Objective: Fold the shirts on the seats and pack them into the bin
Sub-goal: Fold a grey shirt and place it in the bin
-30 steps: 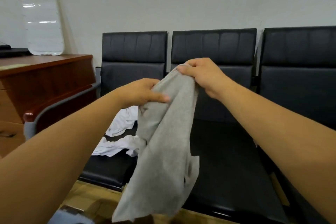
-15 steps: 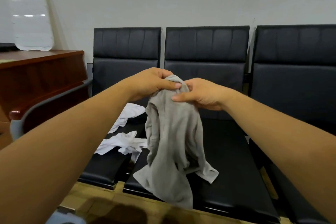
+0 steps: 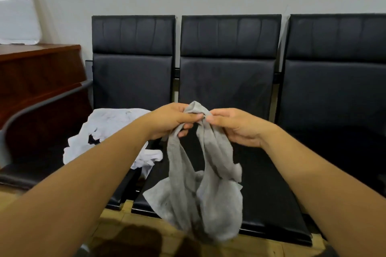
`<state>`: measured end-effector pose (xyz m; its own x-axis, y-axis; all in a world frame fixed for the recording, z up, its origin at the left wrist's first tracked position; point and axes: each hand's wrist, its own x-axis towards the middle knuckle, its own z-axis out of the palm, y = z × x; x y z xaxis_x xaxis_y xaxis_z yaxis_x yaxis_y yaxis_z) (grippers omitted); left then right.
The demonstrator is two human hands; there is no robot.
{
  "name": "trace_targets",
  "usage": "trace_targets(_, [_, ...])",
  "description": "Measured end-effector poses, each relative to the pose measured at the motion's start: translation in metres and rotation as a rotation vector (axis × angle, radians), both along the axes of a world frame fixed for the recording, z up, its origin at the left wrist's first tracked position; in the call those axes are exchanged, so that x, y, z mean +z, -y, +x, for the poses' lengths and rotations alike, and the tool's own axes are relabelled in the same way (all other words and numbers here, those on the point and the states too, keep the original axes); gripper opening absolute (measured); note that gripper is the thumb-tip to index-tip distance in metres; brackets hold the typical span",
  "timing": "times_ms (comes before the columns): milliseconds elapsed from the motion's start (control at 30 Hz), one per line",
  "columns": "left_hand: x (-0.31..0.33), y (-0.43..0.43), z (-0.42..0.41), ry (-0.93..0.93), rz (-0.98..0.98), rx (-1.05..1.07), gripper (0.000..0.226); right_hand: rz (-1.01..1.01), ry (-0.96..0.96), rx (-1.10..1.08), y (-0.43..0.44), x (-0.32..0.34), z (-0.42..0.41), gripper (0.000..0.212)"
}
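Observation:
A grey shirt (image 3: 208, 192) hangs bunched in front of the middle black seat (image 3: 263, 183), its lower part draping past the seat's front edge. My left hand (image 3: 171, 120) grips the shirt's top from the left. My right hand (image 3: 236, 126) pinches the same top edge from the right, and the two hands almost touch. A crumpled white shirt (image 3: 104, 129) lies on the left seat (image 3: 125, 81), partly hidden behind my left forearm. No bin shows clearly in the head view.
A third black seat (image 3: 338, 94) stands at the right with nothing on it. A grey armrest (image 3: 41, 103) and a brown wooden desk (image 3: 37, 73) border the left side. Wooden floor (image 3: 129, 233) lies below the seats' front edges.
Both hands came together and sank lower with the grey shirt, which now hangs in two bunched strands. The view shifted down and right, showing more of the white shirt.

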<state>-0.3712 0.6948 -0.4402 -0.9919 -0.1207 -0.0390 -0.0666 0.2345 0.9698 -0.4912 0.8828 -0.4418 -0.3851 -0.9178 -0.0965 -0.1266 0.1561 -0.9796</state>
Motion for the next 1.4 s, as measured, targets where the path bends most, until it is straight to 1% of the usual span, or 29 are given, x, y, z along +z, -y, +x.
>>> trace_targets(100, [-0.017,-0.004,-0.008,-0.001,0.039,-0.003,0.009,-0.051,-0.116,-0.139,0.010,-0.029,0.002,0.031])
trace_targets(133, [-0.024,-0.003,-0.009,-0.001,0.061,0.000,0.007,-0.090,-0.103,-0.183,0.010,-0.038,-0.001,0.028])
trace_targets(200, [-0.043,0.003,-0.009,0.002,0.064,0.021,0.008,-0.156,0.018,-0.222,0.008,-0.053,-0.008,0.031])
trace_targets(233, [-0.054,0.005,-0.009,0.005,0.061,0.030,0.012,-0.165,0.077,-0.219,0.006,-0.056,-0.012,0.033])
trace_targets(300, [-0.073,0.009,-0.007,0.014,0.071,0.038,0.017,-0.143,0.122,-0.211,0.001,-0.061,-0.022,0.035])
trace_targets(400, [-0.078,0.019,-0.009,-0.026,0.017,0.082,0.014,-0.049,0.142,-0.171,-0.004,-0.067,-0.034,0.039])
trace_targets(500, [-0.077,0.024,-0.012,-0.098,0.165,0.140,0.009,0.009,0.148,-0.103,-0.008,-0.074,-0.035,0.041])
trace_targets(567, [-0.079,0.022,-0.012,-0.105,0.222,0.145,0.009,-0.023,0.217,-0.070,-0.009,-0.076,-0.033,0.041])
trace_targets(633, [-0.082,0.019,-0.010,-0.121,0.256,0.169,0.008,-0.065,0.291,-0.032,-0.008,-0.074,-0.032,0.034])
trace_targets(733, [-0.077,0.016,-0.005,-0.138,0.315,0.206,0.025,-0.075,0.323,0.008,-0.004,-0.070,-0.027,0.032])
trace_targets(767, [-0.075,0.014,-0.003,-0.136,0.323,0.184,0.025,-0.056,0.313,-0.005,-0.003,-0.069,-0.024,0.036])
trace_targets(833, [-0.073,0.009,0.000,-0.118,0.328,0.120,0.014,-0.056,0.299,-0.033,-0.001,-0.068,-0.018,0.038])
trace_targets(900, [-0.073,0.006,0.002,-0.097,0.310,0.089,0.008,-0.100,0.257,0.000,-0.001,-0.068,-0.014,0.040])
trace_targets(967, [-0.074,0.003,0.001,-0.080,0.286,0.103,0.013,-0.092,0.170,0.052,-0.001,-0.065,-0.010,0.044])
trace_targets(1000, [-0.075,0.003,0.001,-0.072,0.280,0.107,0.017,-0.067,0.102,0.068,0.000,-0.063,-0.009,0.040])
trace_targets(1033, [-0.076,0.004,0.001,-0.063,0.270,0.103,0.020,-0.027,-0.005,0.073,0.002,-0.062,-0.008,0.034])
trace_targets(1100, [-0.075,0.005,0.001,-0.043,0.221,0.102,0.025,0.060,-0.264,0.042,0.004,-0.061,-0.009,0.024])
trace_targets(1133, [-0.076,0.007,0.001,-0.039,0.192,0.107,0.025,0.083,-0.330,0.018,0.005,-0.062,-0.010,0.021])
trace_targets(1167, [-0.075,0.009,0.001,-0.039,0.169,0.119,0.023,0.081,-0.332,-0.008,0.004,-0.064,-0.012,0.023])
trace_targets(1200, [-0.075,0.010,0.002,-0.043,0.155,0.133,0.021,0.058,-0.290,-0.023,0.003,-0.065,-0.014,0.030])
trace_targets(1300, [-0.074,0.016,0.004,-0.046,0.141,0.134,0.021,-0.029,-0.066,-0.032,-0.003,-0.065,-0.018,0.051])
trace_targets(1333, [-0.075,0.017,0.005,-0.033,0.140,0.119,0.024,-0.064,0.023,-0.042,-0.005,-0.065,-0.019,0.050])
trace_targets(1400, [-0.074,0.017,0.007,-0.023,0.160,0.063,0.025,-0.140,0.245,-0.073,-0.006,-0.065,-0.021,0.041])
